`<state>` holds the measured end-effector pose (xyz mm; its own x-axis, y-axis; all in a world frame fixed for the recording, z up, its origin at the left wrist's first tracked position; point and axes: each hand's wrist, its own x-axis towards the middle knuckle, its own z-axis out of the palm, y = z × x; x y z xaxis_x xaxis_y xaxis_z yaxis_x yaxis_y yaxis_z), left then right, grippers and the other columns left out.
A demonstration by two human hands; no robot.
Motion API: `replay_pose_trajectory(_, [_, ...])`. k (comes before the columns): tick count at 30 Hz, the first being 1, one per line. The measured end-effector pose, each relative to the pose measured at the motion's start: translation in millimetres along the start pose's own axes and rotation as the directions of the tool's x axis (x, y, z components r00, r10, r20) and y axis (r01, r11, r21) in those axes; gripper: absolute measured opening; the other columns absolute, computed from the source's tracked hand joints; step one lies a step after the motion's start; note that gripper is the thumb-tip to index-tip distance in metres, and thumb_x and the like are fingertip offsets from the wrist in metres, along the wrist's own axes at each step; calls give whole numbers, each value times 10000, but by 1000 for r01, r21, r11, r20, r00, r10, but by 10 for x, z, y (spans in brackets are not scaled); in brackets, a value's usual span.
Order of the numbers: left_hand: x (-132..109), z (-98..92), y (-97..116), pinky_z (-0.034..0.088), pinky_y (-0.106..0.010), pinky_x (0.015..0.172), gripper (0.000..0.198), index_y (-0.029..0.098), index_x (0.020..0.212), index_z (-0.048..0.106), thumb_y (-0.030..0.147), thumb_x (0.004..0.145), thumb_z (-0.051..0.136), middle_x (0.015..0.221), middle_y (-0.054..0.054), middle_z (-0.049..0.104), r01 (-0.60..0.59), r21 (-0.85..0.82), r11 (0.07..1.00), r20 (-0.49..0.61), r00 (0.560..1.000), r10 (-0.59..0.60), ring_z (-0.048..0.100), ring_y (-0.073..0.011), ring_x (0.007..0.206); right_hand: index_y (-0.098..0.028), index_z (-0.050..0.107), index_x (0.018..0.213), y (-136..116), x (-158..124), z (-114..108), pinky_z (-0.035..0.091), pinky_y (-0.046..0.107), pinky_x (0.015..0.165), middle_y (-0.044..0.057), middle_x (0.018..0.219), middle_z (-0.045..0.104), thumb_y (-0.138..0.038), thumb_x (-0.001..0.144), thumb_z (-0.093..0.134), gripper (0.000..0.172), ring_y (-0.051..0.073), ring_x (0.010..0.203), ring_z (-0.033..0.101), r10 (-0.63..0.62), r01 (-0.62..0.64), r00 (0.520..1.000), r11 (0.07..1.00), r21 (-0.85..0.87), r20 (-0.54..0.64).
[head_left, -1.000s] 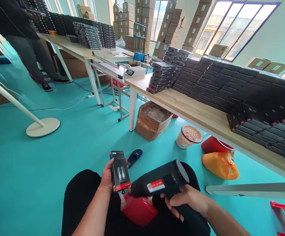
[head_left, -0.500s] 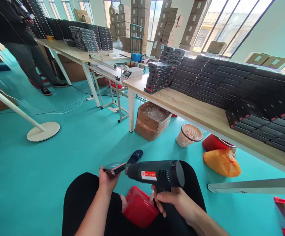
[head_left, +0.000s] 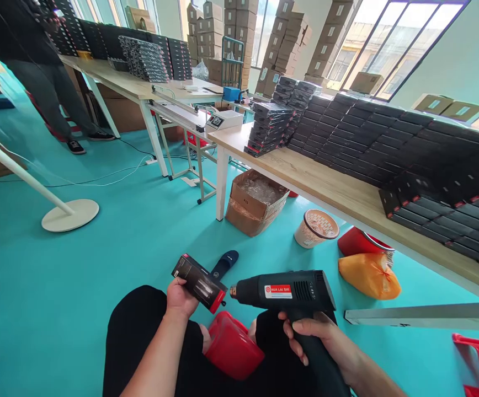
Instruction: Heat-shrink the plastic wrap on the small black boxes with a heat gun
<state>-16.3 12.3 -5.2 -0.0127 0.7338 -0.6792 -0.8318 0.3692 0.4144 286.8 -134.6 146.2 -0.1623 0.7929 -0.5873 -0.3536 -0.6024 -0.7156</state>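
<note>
My left hand (head_left: 180, 298) grips a slim black box (head_left: 200, 282) with a red end, its printed broad side turned up toward me. My right hand (head_left: 312, 336) is wrapped around the handle of a black heat gun (head_left: 285, 290) with a red and white label. The gun's metal nozzle points left and sits just beside the box's red end, with a small gap between them. Beneath the box and gun, a red plastic stool (head_left: 235, 350) shows between my knees. A dark slipper (head_left: 225, 264) lies on the floor behind the box.
Stacks of black boxes (head_left: 359, 138) stand on the wooden table (head_left: 305, 176) at right. Under it are an open carton (head_left: 256, 201), a waste basket (head_left: 316, 227) and an orange bag (head_left: 367, 275). A white pole base (head_left: 70, 215) stands left. Another person (head_left: 44, 82) stands by the far table.
The box has turned in my left hand, from nearly edge-on to showing its printed broad side. The heat gun has shifted right, away from the box.
</note>
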Motion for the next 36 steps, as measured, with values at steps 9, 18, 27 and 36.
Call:
replay_pose_trajectory(9, [-230,188,-7,580,-399,582,268,173,767,622,138,524,515,647,-68,667,19,70,997,-6,1000,-18,655,-255,602,-122,702,967,-72,-75,40,431,249,472,32,749,641,-329,707,751,336,136,544,575,39,-35,998,997,-64,48])
replay_pose_trajectory(18, [-238,141,-31,493,-293,457,177,158,898,631,247,815,503,648,-61,648,94,106,990,60,993,-100,617,-198,515,-136,685,898,-91,14,261,444,269,518,24,706,618,-354,732,740,280,142,577,542,-48,50,999,983,-174,21])
replay_pose_trajectory(27, [-359,128,-44,614,-419,746,468,73,1145,657,473,922,557,924,-164,769,312,168,935,309,884,-350,751,-295,849,-99,691,963,-129,103,198,419,243,447,54,748,655,-317,685,755,359,130,523,568,59,-54,984,998,-34,166])
replay_pose_trajectory(36, [-382,169,-87,589,-379,663,403,82,983,730,453,872,619,806,-144,771,332,323,886,237,878,-416,735,-275,696,-145,683,840,-531,483,623,436,261,477,2,569,644,-228,632,741,232,139,479,551,30,9,987,970,-241,157])
